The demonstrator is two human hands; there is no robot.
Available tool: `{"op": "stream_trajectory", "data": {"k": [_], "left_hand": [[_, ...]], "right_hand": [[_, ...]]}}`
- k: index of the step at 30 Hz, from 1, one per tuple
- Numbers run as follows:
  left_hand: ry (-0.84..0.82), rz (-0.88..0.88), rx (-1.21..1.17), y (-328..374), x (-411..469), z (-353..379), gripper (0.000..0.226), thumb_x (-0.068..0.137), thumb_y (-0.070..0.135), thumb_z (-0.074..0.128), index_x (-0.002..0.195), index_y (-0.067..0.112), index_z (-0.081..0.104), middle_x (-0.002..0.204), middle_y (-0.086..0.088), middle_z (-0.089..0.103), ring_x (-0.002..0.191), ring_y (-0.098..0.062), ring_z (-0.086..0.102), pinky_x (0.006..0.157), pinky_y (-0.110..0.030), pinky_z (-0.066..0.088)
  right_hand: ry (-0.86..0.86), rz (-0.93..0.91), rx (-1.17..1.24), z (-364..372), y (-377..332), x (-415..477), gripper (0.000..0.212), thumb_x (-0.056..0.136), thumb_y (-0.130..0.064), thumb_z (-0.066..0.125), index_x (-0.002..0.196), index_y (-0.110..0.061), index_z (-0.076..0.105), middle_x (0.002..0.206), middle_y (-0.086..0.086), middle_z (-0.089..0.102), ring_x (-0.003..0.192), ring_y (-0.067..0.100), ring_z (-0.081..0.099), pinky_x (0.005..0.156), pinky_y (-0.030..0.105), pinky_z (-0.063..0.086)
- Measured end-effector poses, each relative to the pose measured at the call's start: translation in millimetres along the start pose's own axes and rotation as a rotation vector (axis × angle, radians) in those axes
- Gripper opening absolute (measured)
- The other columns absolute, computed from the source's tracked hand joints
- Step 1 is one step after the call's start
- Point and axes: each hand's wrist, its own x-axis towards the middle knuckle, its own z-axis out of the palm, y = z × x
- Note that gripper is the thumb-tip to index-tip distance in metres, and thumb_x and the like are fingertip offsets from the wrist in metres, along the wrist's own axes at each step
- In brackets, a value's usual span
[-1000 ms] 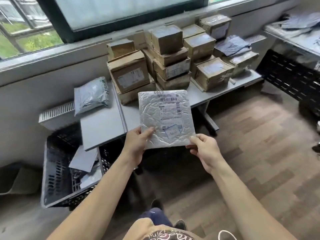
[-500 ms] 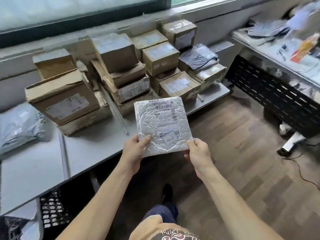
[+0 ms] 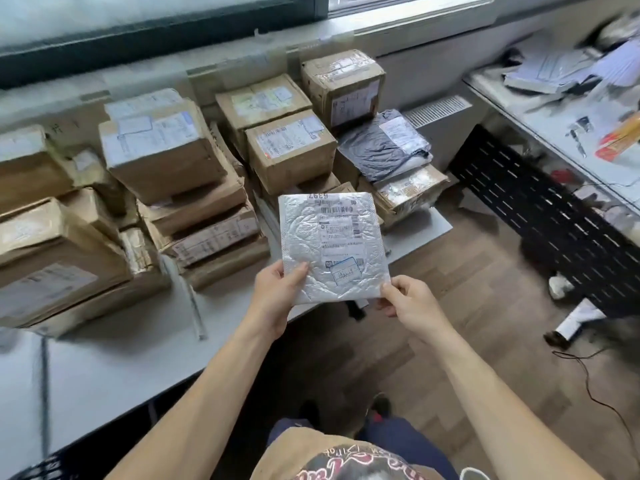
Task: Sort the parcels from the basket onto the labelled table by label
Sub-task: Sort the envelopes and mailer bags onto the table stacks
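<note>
Head view, one frame; the edges are motion-smeared.

- Silver padded parcel [image 3: 332,247]: held in the air, face to the camera, over the front edge of the table [image 3: 138,355] towards its right end. It touches nothing on the table.
- Left hand [image 3: 277,296]: grips the parcel's lower left corner, thumb flat on the front face. The fingers are behind the parcel and hidden.
- Right hand [image 3: 412,303]: pinches the lower right corner. The thumb tip is at the edge, the other fingers are curled beneath and only partly seen.
- Parcel label: printed sheet with barcodes on the right half and digits upside down along the top edge. A blue-framed sticker with handwriting sits low on the label. None of the text is legible.
- Cardboard boxes [image 3: 291,150]: stacked several high along the back edge of the table, from the left edge of the frame to the right end. The leftmost are cut off. The parcel covers parts of the boxes behind it. Box labels are too blurred to read.
- Grey poly bag [image 3: 381,147]: lies on top of boxes at the back right corner.
- Table markings: I cannot make out any zone labels on the surface.
- Basket [image 3: 38,469]: only a dark mesh sliver shows at the lower left, under the front edge of the table. Contents not visible.
- Second table [image 3: 540,109]: at the right, cut off, carrying blurred flat packets.
</note>
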Motion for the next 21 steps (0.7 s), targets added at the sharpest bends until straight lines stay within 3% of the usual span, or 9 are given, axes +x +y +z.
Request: {"op": "stream_trajectory", "data": {"k": [5,10,13,18,21], "left_hand": [[0.033,0.029,0.029,17,47,52,0.016,0.099,0.01,0.068,0.113,0.007,0.073,0.107,-0.011,0.079,0.094,-0.023,0.076,0.077,-0.033,0.059],[0.13,0.097,0.064,30,102,122,0.013,0.097,0.011,0.071,0.107,0.016,0.076,0.102,-0.002,0.08,0.096,-0.02,0.076,0.086,-0.035,0.061],[0.209,0.101,0.078,43,126,168,0.01,0.096,0.011,0.072,0.101,0.018,0.077,0.097,0.0,0.081,0.094,-0.019,0.075,0.085,-0.035,0.061],[0.289,0.063,0.113,68,163,224,0.009,0.096,0.018,0.073,0.104,0.014,0.076,0.103,-0.004,0.08,0.104,-0.027,0.075,0.097,-0.048,0.059],[0.277,0.017,0.162,80,179,241,0.012,0.098,0.015,0.068,0.108,0.014,0.073,0.103,-0.004,0.079,0.091,-0.021,0.076,0.076,-0.035,0.063]], "right_hand": [[-0.035,-0.064,-0.022,-37,-19,67,0.024,0.107,-0.017,0.051,0.097,0.001,0.063,0.079,0.007,0.071,0.073,0.021,0.065,0.071,0.039,0.054],[-0.103,-0.145,-0.056,-89,-40,159,0.021,0.108,-0.015,0.047,0.092,-0.004,0.057,0.076,0.007,0.064,0.068,0.017,0.06,0.064,0.028,0.052],[-0.167,-0.159,-0.051,-123,-53,209,0.023,0.108,-0.012,0.047,0.087,-0.008,0.053,0.072,0.007,0.061,0.067,0.018,0.058,0.063,0.03,0.05],[-0.256,-0.156,-0.077,-168,-81,284,0.023,0.108,-0.015,0.046,0.091,-0.004,0.056,0.073,0.009,0.063,0.06,0.012,0.061,0.057,0.026,0.051],[-0.259,-0.181,-0.097,-178,-97,315,0.024,0.108,-0.015,0.046,0.094,0.001,0.056,0.07,0.011,0.067,0.053,0.008,0.063,0.052,0.022,0.052]]}}
